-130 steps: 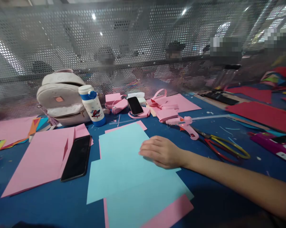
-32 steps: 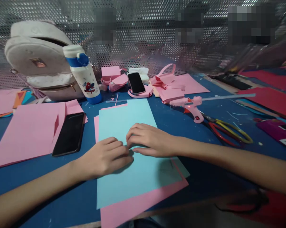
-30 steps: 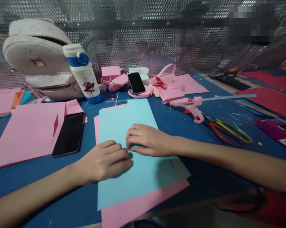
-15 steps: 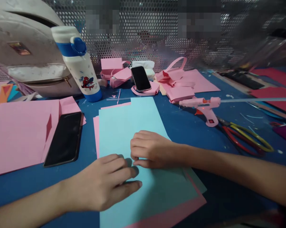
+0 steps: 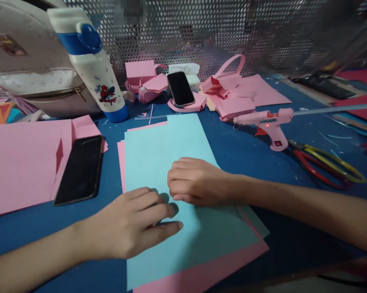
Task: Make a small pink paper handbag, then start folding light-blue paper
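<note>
Light blue paper lies on the table over pink paper, whose edges stick out at the bottom and left. On its left side rests my left hand, thumb and fingers apart and loosely bent, holding nothing. My right hand lies on the middle of the blue sheet, just above and to the right of the left one. Its fingers are curled together with the thumb against them, and nothing shows in it. The two hands are close but do not touch.
A black phone overlaps pink sheets at left. Behind stand a bottle and a backpack. Another phone leans among pink paper pieces. A glue gun and pliers lie at right.
My right thumb has drawn in against the curled fingers. The view has shifted slightly; my left hand and the paper stay in place.
</note>
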`<control>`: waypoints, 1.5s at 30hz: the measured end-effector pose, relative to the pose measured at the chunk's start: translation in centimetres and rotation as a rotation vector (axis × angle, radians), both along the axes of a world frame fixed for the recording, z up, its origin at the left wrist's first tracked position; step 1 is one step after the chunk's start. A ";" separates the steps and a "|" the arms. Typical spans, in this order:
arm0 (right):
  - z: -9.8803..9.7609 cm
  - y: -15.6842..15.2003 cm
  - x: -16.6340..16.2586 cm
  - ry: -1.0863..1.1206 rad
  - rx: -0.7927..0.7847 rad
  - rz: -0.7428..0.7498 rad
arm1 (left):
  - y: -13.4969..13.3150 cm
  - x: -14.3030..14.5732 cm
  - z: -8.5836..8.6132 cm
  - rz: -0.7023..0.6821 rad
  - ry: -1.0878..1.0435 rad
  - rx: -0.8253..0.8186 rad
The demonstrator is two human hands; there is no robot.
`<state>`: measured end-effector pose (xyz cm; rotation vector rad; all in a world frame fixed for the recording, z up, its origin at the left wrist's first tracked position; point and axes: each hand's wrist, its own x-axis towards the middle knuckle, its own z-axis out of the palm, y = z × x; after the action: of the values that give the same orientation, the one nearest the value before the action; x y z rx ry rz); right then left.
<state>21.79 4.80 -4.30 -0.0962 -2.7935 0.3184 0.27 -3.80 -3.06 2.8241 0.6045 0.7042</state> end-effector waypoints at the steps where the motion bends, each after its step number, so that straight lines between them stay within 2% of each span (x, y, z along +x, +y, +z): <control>1: 0.0 0.0 0.0 -0.003 -0.010 0.004 | 0.0 0.0 -0.1 0.000 0.004 0.002; 19: 0.1 -0.1 0.1 -0.014 -0.063 0.038 | 0.0 -0.1 -0.1 -0.002 0.023 0.022; 22: 0.2 0.1 0.1 -0.016 -0.151 0.089 | -0.1 -0.1 -0.3 0.014 0.015 -0.009; 25: 0.5 0.3 0.2 -0.046 -0.330 0.149 | -0.1 -0.2 -0.4 0.008 0.038 0.004; 29: 1.0 0.4 0.3 -0.111 -0.463 0.159 | 0.0 -0.2 -0.4 -0.003 0.067 0.026; 37: 2.5 0.5 0.5 -0.231 -0.554 0.170 | 0.0 -0.2 -0.2 -0.033 0.056 -0.008; 45: 3.1 0.4 0.4 -0.289 -0.514 0.170 | -0.1 -0.4 -0.6 -0.025 0.047 -0.076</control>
<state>22.23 5.21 -1.18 -0.0231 -2.9297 1.1423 -0.12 -3.87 -3.67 2.7799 0.5901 0.5991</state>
